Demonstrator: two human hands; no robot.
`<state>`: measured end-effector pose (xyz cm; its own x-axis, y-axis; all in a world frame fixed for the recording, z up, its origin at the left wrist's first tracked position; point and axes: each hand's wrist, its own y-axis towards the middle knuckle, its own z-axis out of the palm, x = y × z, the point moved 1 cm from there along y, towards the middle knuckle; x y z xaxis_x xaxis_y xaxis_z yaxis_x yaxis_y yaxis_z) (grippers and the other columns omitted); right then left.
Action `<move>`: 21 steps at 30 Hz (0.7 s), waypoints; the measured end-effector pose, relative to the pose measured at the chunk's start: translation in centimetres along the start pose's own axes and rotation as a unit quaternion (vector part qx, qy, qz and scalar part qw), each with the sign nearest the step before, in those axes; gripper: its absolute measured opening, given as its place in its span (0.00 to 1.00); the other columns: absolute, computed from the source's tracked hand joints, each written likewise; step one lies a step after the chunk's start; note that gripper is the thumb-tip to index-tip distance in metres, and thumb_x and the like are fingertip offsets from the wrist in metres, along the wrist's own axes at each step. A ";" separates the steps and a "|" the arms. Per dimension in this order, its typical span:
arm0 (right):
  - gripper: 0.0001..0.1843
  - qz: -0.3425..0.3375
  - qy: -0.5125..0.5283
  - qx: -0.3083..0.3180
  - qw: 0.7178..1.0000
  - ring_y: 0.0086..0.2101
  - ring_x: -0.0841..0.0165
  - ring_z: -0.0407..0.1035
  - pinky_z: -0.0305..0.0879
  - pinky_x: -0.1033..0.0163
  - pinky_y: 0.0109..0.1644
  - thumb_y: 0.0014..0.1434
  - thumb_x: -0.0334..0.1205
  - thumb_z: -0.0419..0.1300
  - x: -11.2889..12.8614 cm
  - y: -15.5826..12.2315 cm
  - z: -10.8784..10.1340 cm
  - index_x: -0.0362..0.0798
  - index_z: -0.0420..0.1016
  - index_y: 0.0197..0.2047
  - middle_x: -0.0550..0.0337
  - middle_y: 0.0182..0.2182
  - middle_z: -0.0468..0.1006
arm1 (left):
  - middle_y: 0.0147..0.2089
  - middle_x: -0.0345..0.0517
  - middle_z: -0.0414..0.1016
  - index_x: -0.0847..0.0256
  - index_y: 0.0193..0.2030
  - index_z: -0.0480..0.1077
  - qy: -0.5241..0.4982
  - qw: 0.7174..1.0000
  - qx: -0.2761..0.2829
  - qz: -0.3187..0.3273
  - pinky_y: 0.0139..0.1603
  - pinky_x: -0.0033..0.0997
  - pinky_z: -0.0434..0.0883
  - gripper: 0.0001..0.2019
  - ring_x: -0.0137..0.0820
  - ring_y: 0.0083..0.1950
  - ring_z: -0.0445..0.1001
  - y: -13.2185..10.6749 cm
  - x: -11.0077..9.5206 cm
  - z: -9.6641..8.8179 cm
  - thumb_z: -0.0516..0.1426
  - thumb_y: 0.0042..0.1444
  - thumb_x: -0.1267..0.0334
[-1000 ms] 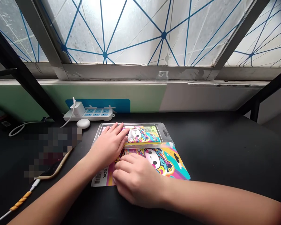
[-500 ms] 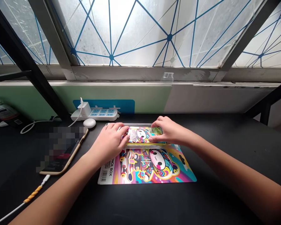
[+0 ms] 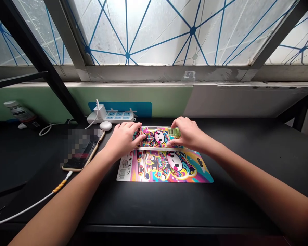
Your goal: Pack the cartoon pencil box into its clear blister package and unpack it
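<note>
- Daylight came through a frosted window (image 3: 154, 34) patterned with blue lines, above a pale green wall (image 3: 169, 94); from far off, I looked down on a black desk (image 3: 154, 201) with dark slanting bars (image 3: 41, 61) at its left.
- Near the middle of the desk's far edge I had the pencil box (image 3: 159, 137), its bright cartoon face upward; I could not tell whether it was raised off the surface.
- My left hand (image 3: 124, 136) held the box's left end, fingers at the far side and thumb across the top.
- My right hand (image 3: 184, 132) gripped the right end, moderately wide, thumb toward the near side and fingers at the far side.
- Just nearer the desk's front edge lay a matching printed card (image 3: 166, 165), flat, with "PENCIL BOX" along its left side.
- Left of the card I saw a phone (image 3: 83, 155) in a tan case, a white cable (image 3: 28, 207) running from it toward the near left corner.
- Along the far edge stood a power strip (image 3: 120, 117), a small white rounded object (image 3: 105, 126) just before it, and a bottle (image 3: 22, 111) toward the far left corner.
</note>
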<state>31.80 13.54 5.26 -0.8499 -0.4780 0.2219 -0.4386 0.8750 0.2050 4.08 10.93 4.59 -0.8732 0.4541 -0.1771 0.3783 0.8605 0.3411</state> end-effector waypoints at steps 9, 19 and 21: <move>0.12 -0.129 0.015 -0.254 0.958 0.47 0.55 0.70 0.68 0.45 0.55 0.64 0.38 0.62 2.8 -5.3 -1.6 0.52 0.71 0.52 0.51 0.44 0.75 | 0.50 0.52 0.77 0.59 0.54 0.76 0.022 0.984 -0.115 0.138 0.52 0.45 0.74 0.14 0.43 0.51 0.72 -1.9 -1.5 -3.9 0.62 0.64 0.57; 0.16 -0.279 0.022 -0.193 0.941 0.54 0.58 0.72 0.76 0.51 0.55 0.66 0.28 0.58 2.3 -15.5 1.1 0.50 0.69 0.55 0.49 0.51 0.77 | 0.54 0.54 0.76 0.60 0.59 0.70 -0.021 0.965 -0.103 0.242 0.63 0.49 0.69 0.18 0.41 0.58 0.71 -12.5 -5.1 -1.9 0.54 0.66 0.78; 0.16 -0.239 0.057 -0.154 0.957 0.57 0.57 0.72 0.76 0.50 0.55 0.66 0.33 0.60 1.9 -15.4 1.5 0.51 0.67 0.56 0.45 0.55 0.76 | 0.59 0.55 0.73 0.58 0.59 0.70 -0.034 0.975 -0.081 0.204 0.63 0.49 0.70 0.17 0.43 0.61 0.70 -12.6 -4.8 -0.8 0.54 0.67 0.76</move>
<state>36.52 -0.75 1.14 -0.5286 -0.8387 0.1311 -0.6475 0.4982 0.5766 3.20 -2.30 1.89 -0.6352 0.7704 -0.0545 0.6321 0.5591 0.5365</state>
